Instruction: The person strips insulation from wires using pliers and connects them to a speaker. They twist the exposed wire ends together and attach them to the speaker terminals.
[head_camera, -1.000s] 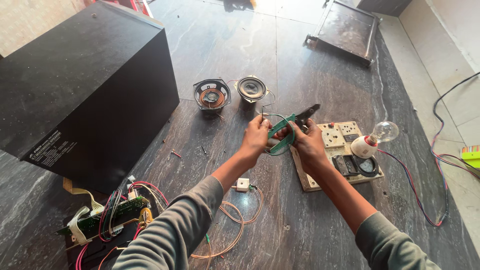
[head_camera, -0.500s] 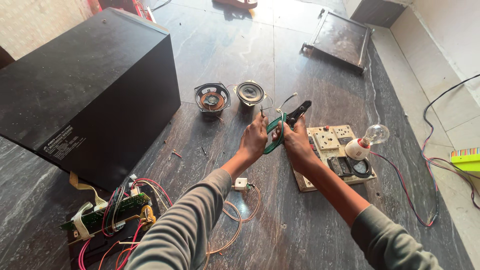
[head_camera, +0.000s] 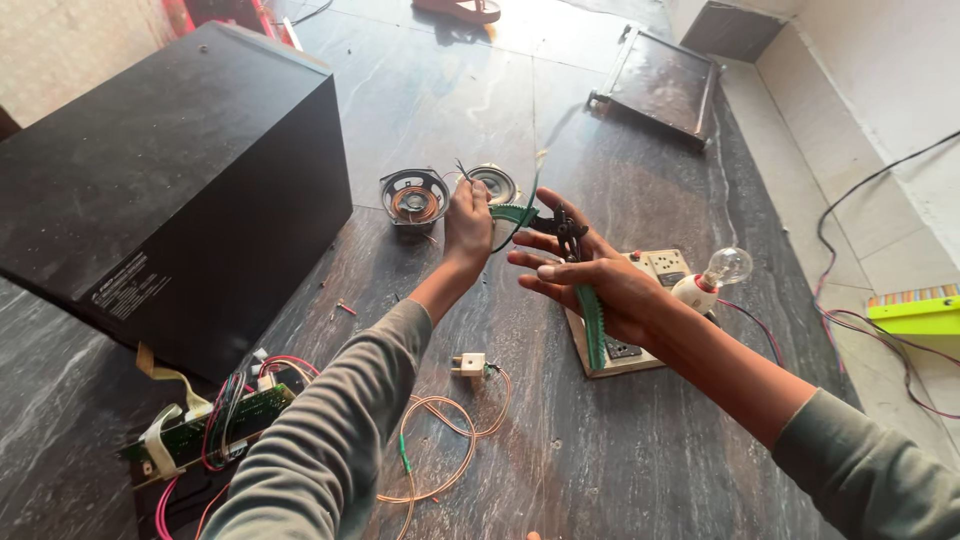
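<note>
At the far left a large black speaker cabinet (head_camera: 170, 180) stands on the dark stone floor (head_camera: 650, 440). Below it, at the lower left corner, lies a green circuit board (head_camera: 205, 430) with red, black and pink wires bunched about it. Right of the board a loose coil of thin copper-coloured wire (head_camera: 440, 450) lies on the floor, with a small white plug (head_camera: 468, 365) at its upper end.

Beyond the coil two small round speaker drivers sit side by side: the left driver (head_camera: 414, 197) with a copper-toned centre, and the right driver (head_camera: 497, 183), partly hidden behind the left hand (head_camera: 467, 222). The left hand is closed, its fingers pinched on a thin wire (head_camera: 462, 170) whose ends stick up above the fist; it seems also to touch one green handle of the pliers (head_camera: 560, 235), though the view is too small to be sure.

The pliers are held up between the two hands, above the floor, with the handles spread wide. The right hand (head_camera: 590, 285) is half open, fingers stretched out leftward, the other green handle lying across its palm and running down past the wrist.

Under the right hand a wooden switchboard (head_camera: 655, 270) with sockets lies on the floor, a clear light bulb (head_camera: 724, 268) in a white holder at its right edge. Far right, dark cables (head_camera: 880, 340) trail past a yellow-green object (head_camera: 920, 312).
</note>
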